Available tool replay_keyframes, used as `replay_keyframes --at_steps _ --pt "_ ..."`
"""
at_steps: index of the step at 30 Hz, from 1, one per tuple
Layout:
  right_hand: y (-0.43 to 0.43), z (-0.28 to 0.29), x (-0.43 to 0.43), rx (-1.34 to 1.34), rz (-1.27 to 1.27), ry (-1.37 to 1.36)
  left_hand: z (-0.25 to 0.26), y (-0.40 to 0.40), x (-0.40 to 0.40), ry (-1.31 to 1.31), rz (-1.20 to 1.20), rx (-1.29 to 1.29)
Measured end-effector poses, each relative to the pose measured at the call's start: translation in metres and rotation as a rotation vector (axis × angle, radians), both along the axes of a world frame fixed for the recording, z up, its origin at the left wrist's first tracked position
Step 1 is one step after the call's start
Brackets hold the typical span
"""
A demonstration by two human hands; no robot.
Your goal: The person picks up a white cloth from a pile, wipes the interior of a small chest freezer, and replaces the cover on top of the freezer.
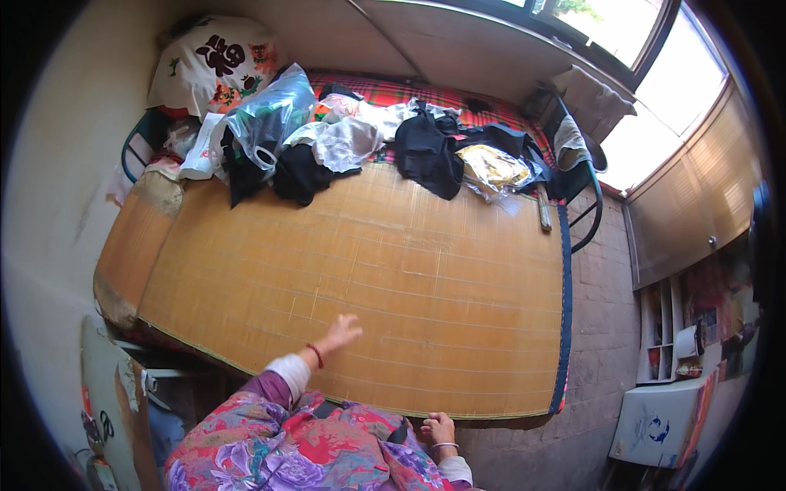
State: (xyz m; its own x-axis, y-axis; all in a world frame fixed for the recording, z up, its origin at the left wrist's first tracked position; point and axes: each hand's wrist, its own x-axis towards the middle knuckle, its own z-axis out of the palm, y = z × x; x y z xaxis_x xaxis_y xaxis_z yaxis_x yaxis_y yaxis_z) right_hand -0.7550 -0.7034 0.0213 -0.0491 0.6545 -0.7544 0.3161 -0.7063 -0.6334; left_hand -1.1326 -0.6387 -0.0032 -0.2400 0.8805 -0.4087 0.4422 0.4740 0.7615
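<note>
A bamboo sleeping mat [368, 258] covers the bed before me. My left hand [344, 332], with a red bead bracelet at the wrist, is over the mat's near part, fingers apart and holding nothing. Beside the mat's near edge is my right hand [438, 426], a pale bangle on its wrist; its fingers are partly curled and nothing shows in them. Along the far side lie black cloths [428, 150], a pale grey cloth [347, 143], a clear plastic bag [270, 113] with dark contents and a clear bag with yellow contents [496, 169].
A mat-covered pillow [138, 239] lies at the bed's left end. A metal bed rail [597, 212] stands at the right, by the brick floor [599, 294]. A white cabinet [657, 423] is at lower right, a worn board [110, 399] at lower left.
</note>
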Motion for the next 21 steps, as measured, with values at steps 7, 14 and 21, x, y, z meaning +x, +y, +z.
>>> replay_keyframes --at_steps 7,14,21 --pt "0.006 -0.045 0.017 -0.056 -0.009 0.146 0.016 -0.076 0.076 0.285 -0.368 -0.185" --pt "0.033 -0.04 0.01 -0.073 0.124 0.163 0.019 -0.075 0.072 0.305 -0.517 -0.312" --pt "0.044 -0.042 0.024 -0.115 0.115 0.193 0.003 -0.085 0.069 0.372 -0.543 -0.271"
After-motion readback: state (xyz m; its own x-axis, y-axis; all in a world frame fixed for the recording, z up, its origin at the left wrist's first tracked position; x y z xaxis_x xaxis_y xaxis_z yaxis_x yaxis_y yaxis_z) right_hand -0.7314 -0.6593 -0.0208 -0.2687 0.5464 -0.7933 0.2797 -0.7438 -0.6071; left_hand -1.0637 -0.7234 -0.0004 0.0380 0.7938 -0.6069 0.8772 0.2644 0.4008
